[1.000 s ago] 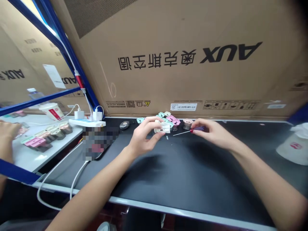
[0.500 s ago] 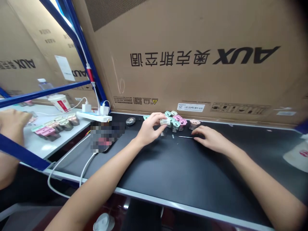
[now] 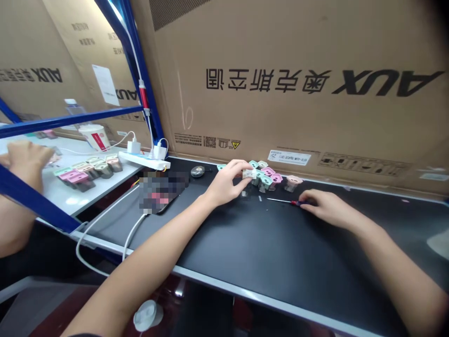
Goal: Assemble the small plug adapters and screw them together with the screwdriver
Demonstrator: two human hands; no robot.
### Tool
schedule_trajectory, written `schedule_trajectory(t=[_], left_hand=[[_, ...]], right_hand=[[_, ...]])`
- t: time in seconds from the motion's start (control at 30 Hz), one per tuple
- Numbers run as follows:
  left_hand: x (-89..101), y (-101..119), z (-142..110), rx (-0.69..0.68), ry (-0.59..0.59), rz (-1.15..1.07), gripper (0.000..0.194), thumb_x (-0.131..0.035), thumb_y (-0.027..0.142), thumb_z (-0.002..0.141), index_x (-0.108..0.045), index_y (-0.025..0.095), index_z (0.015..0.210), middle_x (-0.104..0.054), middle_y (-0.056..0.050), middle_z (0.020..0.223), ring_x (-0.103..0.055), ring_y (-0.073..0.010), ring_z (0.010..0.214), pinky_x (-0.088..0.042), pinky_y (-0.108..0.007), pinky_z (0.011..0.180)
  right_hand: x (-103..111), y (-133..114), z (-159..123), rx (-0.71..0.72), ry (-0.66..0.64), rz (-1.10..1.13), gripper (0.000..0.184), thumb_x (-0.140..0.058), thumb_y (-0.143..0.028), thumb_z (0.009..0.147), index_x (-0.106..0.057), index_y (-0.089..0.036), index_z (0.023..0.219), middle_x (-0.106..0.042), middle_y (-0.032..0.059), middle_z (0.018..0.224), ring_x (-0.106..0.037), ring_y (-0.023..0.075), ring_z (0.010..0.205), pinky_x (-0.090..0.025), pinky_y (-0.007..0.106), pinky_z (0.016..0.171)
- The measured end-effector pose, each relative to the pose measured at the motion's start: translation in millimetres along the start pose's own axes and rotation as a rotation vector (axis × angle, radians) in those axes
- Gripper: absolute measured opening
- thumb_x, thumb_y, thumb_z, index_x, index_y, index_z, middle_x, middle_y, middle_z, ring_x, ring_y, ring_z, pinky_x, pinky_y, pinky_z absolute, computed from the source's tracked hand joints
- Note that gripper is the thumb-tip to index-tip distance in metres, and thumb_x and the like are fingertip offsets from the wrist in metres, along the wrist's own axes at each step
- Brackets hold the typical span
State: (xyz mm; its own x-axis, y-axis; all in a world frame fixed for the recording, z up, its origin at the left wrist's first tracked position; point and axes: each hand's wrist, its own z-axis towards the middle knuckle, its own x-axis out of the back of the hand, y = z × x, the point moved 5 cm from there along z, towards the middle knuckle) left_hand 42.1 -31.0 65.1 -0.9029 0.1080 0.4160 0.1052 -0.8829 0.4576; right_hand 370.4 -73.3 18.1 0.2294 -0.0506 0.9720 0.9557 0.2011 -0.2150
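Observation:
My left hand (image 3: 227, 183) pinches a small white plug part (image 3: 249, 174) and holds it down against a cluster of pink and mint plug parts (image 3: 267, 178) at the back of the black table (image 3: 266, 252). My right hand (image 3: 324, 208) lies low on the table, its fingers curled over the red and blue handle of a thin screwdriver (image 3: 285, 201) whose shaft points left. A tiny screw or bit (image 3: 260, 198) lies on the table between my hands.
A large AUX cardboard box (image 3: 298, 84) walls off the back. A blurred phone (image 3: 160, 192) with a white cable, a power strip (image 3: 144, 160) and a small dark round object (image 3: 198, 172) lie to the left. Another person's hand (image 3: 26, 159) works at the white table on the left, with more plug parts (image 3: 87, 171).
My left hand has carried the white part down and back to the cluster. My right hand has lowered the screwdriver flat onto the table. The view has swung left.

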Motion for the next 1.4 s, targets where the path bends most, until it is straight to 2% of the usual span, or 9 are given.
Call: schedule_trajectory(t=[0.1,0.2,0.37,0.67,0.8,1.03,1.2,1.4], left_hand=[[-0.5,-0.7,-1.0,0.008,-0.022,0.025,0.027,-0.064,0.025,0.095,-0.064,0.021,0.121,-0.066,-0.011,0.125,-0.065,-0.0203,0.112,-0.062,-0.035,0.09],[-0.3,-0.5,-1.4,0.02,-0.036,0.045,0.028,-0.064,0.024,0.095,-0.064,0.021,0.122,-0.066,-0.011,0.126,-0.065,-0.0202,0.112,-0.061,-0.035,0.091],[-1.5,-0.7,-1.6,0.037,-0.054,0.04,0.028,-0.064,0.025,0.094,-0.064,0.021,0.121,-0.066,-0.011,0.126,-0.065,-0.0215,0.114,-0.061,-0.034,0.089],[-4.9,-2.9,-2.5,0.023,-0.086,0.079,0.028,-0.063,0.024,0.094,-0.064,0.021,0.122,-0.068,-0.011,0.124,-0.065,-0.0233,0.115,-0.056,-0.04,0.099],[-5.4,-4.7,-2.9,0.012,-0.097,0.084,0.027,-0.064,0.025,0.095,-0.064,0.021,0.121,-0.068,-0.01,0.125,-0.064,-0.0235,0.121,-0.051,-0.043,0.108],[-10.2,-14.1,-5.6,0.1,-0.113,-0.011,0.042,-0.071,0.024,0.088,-0.061,0.021,0.129,-0.069,-0.011,0.131,-0.068,-0.0243,0.119,-0.055,-0.044,0.106],[-10.2,-14.0,-5.5,0.126,-0.131,-0.028,0.044,-0.071,0.025,0.088,-0.061,0.021,0.13,-0.07,-0.011,0.129,-0.07,-0.0242,0.116,-0.056,-0.045,0.106],[-10.2,-13.9,-5.7,0.13,-0.134,-0.011,0.044,-0.072,0.026,0.088,-0.061,0.021,0.13,-0.071,-0.01,0.128,-0.07,-0.0246,0.115,-0.057,-0.045,0.105]], right_hand=[[5.3,-9.7,-0.8,-0.006,0.04,0.09,0.023,-0.057,-0.044,0.09,-0.068,-0.025,0.097,-0.077,0.0058,0.101,-0.071,0.0274,0.092,-0.055,0.04,0.082],[9.8,-16.2,-2.1,0.003,0.084,0.155,0.024,-0.059,-0.046,0.09,-0.068,-0.026,0.098,-0.077,0.0057,0.103,-0.071,0.0283,0.095,-0.054,0.041,0.086],[9.5,-20.2,-3.2,0.003,0.056,0.213,0.024,-0.059,-0.047,0.091,-0.067,-0.026,0.1,-0.076,0.0053,0.105,-0.071,0.0285,0.096,-0.052,0.044,0.091],[7.0,-34.0,-3.7,0.022,0.042,0.207,0.026,-0.058,-0.05,0.091,-0.069,-0.027,0.096,-0.078,0.0039,0.099,-0.07,0.0263,0.089,-0.053,0.04,0.083],[7.9,-34.2,-3.7,0.027,0.049,0.229,0.027,-0.058,-0.051,0.091,-0.069,-0.027,0.096,-0.077,0.0036,0.098,-0.07,0.0258,0.089,-0.053,0.039,0.084],[13.9,-25.5,-5.0,0.007,0.102,0.298,0.029,-0.061,-0.052,0.09,-0.069,-0.026,0.099,-0.077,0.005,0.104,-0.071,0.0273,0.094,-0.054,0.042,0.092],[18.9,-20.7,-5.9,0.008,0.136,0.344,0.027,-0.062,-0.05,0.09,-0.069,-0.026,0.102,-0.076,0.0049,0.108,-0.071,0.0283,0.098,-0.054,0.044,0.094],[15.6,-27.0,-5.4,0.03,0.099,0.284,0.027,-0.06,-0.051,0.09,-0.069,-0.026,0.097,-0.077,0.0046,0.101,-0.071,0.0272,0.091,-0.054,0.041,0.087]])
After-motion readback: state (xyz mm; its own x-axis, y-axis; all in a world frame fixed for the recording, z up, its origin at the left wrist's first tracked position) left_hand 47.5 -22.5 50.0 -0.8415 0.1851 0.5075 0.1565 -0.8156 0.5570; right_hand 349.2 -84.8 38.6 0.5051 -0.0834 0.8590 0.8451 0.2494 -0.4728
